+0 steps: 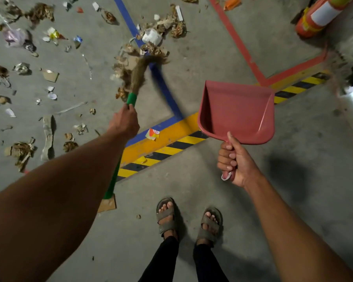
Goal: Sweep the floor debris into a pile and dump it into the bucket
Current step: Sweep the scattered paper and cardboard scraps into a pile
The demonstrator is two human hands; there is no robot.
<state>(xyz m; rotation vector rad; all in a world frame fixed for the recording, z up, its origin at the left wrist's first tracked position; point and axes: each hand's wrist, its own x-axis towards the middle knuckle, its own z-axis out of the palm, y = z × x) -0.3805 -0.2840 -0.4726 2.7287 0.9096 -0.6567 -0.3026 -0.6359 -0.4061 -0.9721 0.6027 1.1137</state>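
**Head view: broom in my left hand, dustpan in my right**

Head view showed me standing on a grey concrete floor (222, 47) in sandals (166, 215), both arms stretched out ahead. My left hand (124, 123) was wrapped around the green handle of the broom (138, 78), gripping it just below the green collar where the brown bristles began. The handle ran back from my fist, under my forearm, toward the floor near a flat scrap of cardboard (107, 204). The bristles reached forward and to the right of my hand, blurred, their tips in a cluster of debris (151, 45): dry brown leaves, torn paper and a crumpled white lump lying on and around a blue floor line (165, 86). More litter (39, 78) lay scattered well to the left of that hand, including wrappers, cardboard strips and dried leaves.

My right hand (235, 161) was closed around the handle of a red dustpan (236, 110), thumb lying up along the neck and fingers curled round the grip. The pan sat above my fist, held off the floor with its open mouth turned away from me, and nothing lay in it. It hung over a yellow and black striped band (163, 149), well apart from the debris at the bristles. A red floor line (236, 41) ran beyond it, and an orange cylinder with a white label (316, 17) lay at the upper right. I could not make out the bucket.
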